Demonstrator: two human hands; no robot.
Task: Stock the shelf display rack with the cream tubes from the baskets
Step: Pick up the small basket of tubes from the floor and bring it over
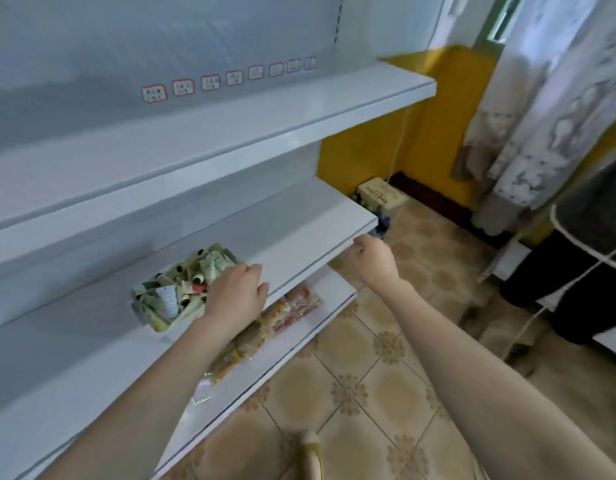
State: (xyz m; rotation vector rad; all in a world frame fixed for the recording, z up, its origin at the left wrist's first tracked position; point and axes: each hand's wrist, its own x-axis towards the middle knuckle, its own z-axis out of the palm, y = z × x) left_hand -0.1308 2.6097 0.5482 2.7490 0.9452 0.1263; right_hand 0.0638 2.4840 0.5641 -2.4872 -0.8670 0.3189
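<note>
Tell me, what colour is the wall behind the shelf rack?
Yellow wall, seen in the head view, right of the white shelf rack.

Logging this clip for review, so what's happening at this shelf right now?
A person stands at a white shelf rack. The left hand rests on a basket full of cream tubes on the middle shelf; whether its grip has closed on a tube is hidden. The right hand is curled at that shelf's front edge. No tubes are set out yet. Packaged goods lie on the shelf below.

Soft daylight, motion blur, warped edges
</note>
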